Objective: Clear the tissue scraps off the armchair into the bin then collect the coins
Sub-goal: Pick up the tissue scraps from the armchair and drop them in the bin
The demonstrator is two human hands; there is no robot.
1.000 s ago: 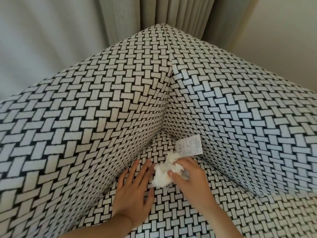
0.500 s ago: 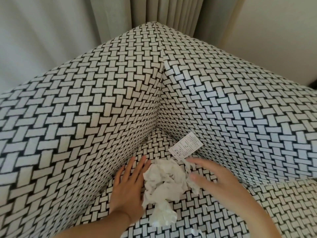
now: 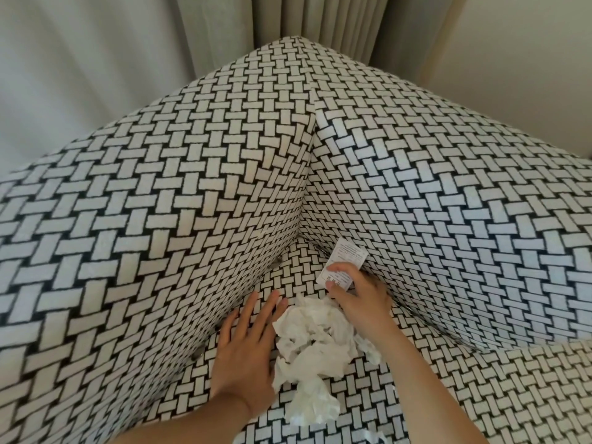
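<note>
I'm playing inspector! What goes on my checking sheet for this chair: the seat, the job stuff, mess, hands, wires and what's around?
Surface: armchair seat, black-and-white woven pattern.
Job's things: tissue scraps piled on the seat between the hands; no coins or bin seen.
Clutter: printed paper slip against the chair's inner side.
Grippers: left hand flat on the seat beside the tissue; right hand pinches the slip.
Cables: nothing seen.
Surroundings: curtain and wall behind the armchair.

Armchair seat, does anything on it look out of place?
Yes: crumpled tissue litters the seat between left hand and right hand, whose fingers pinch a printed slip sticking up in the corner.
</note>
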